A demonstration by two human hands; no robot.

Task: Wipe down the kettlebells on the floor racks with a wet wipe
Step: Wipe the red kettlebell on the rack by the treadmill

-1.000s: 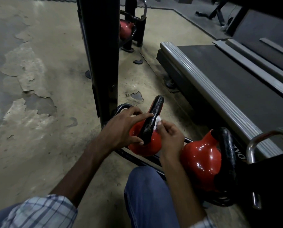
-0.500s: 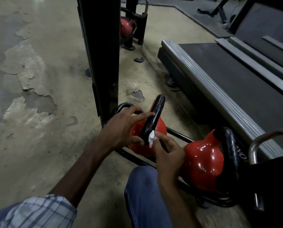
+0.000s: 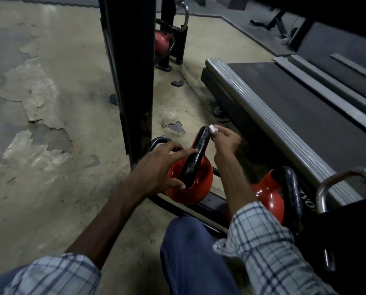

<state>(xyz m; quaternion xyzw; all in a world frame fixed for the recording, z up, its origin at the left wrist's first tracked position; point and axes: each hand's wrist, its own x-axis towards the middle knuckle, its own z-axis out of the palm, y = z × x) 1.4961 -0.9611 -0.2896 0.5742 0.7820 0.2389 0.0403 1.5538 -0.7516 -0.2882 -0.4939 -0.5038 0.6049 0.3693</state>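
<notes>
2 hands divide the work on the near kettlebell [image 3: 189,188], which sits in the low floor rack [image 3: 201,209] beside a black upright post [image 3: 131,71]. The left hand [image 3: 158,167] has its grip closed on the black handle [image 3: 195,158], fingers draped over the near part of the loop and thumb tucked under by the red body. This apparently stops the bell turning in its cradle under the rubbing. The right hand [image 3: 226,141] has its grip pinched on a small bunched wet wipe [image 3: 212,129], held against the far top end of the handle. Bunching the wipe likely gives a firmer pad for the rough black coating. Judging by that position, the handle is being cleaned along its length, and the glossy red body looks like the next surface to do. A 2nd kettlebell [image 3: 267,194] waits in the same rack just to the right, partly hidden by the checked sleeve [image 3: 260,237]. A 3rd kettlebell [image 3: 161,42] sits in a far rack [image 3: 178,45] well beyond the post, so most of the task appears to remain. The person crouches low, 1 knee in blue jeans [image 3: 190,252] close to the rack, with a treadmill [image 3: 284,116] alongside on the worn, peeling floor [image 3: 50,103].
</notes>
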